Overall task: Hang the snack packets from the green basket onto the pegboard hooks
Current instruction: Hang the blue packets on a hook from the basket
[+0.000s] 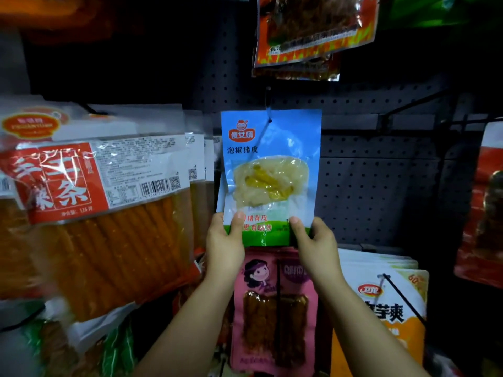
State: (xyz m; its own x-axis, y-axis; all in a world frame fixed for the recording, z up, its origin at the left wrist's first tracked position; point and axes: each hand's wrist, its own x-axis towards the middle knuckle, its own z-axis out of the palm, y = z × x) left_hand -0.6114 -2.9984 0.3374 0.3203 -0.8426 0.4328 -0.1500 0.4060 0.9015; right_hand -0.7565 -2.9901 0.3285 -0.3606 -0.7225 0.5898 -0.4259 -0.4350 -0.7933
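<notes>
A blue snack packet [272,170] with a green bottom band and pale food showing through a window is held upright in front of the dark pegboard [375,191]. My left hand [224,246] pinches its lower left corner and my right hand [315,240] pinches its lower right corner. The thin black hook [269,103] passes through the hole at the packet's top centre. The green basket is out of view.
Large orange-stick packets [109,213] hang close on the left. Red flame-print packets [313,28] hang above. A pink packet [272,308] hangs right below, white-and-orange packets [386,303] at lower right, a red packet [481,213] at the far right.
</notes>
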